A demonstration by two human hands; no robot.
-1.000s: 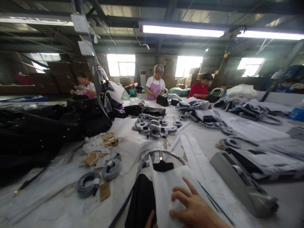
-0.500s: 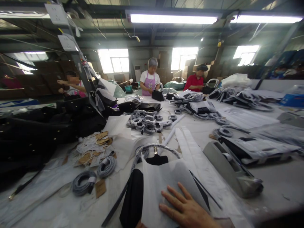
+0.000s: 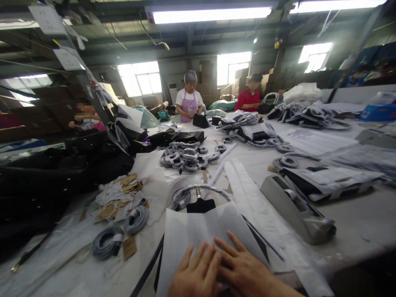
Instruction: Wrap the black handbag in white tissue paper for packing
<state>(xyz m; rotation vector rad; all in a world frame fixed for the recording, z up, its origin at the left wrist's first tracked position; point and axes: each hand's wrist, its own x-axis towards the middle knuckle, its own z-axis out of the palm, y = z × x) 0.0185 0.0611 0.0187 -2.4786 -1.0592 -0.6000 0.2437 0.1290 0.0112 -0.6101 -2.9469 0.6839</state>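
A sheet of white paper (image 3: 181, 231) lies over a black handbag (image 3: 201, 205) at the table's near edge. The bag's top flap with a gold clasp and its wrapped handle (image 3: 221, 191) stick out beyond the paper. Both my hands rest flat on the sheet, side by side and touching. My left hand (image 3: 196, 272) has its fingers stretched out close together. Fingers spread, my right hand (image 3: 239, 264) lies just to the right, its edge partly behind the left. A strap runs out from under the paper at each side.
Left of the bag are coiled grey straps (image 3: 107, 242), a brown tag (image 3: 129, 247) and a heap of tags on strings (image 3: 119, 194). A grey tape dispenser (image 3: 293, 206) stands to the right. Black bags (image 3: 62, 165) pile up at far left. Co-workers (image 3: 188, 99) stand across the table.
My left hand has come up from the bottom edge onto the paper. The paper's left part now covers the bag's black left side. My right hand stays flat on the sheet.
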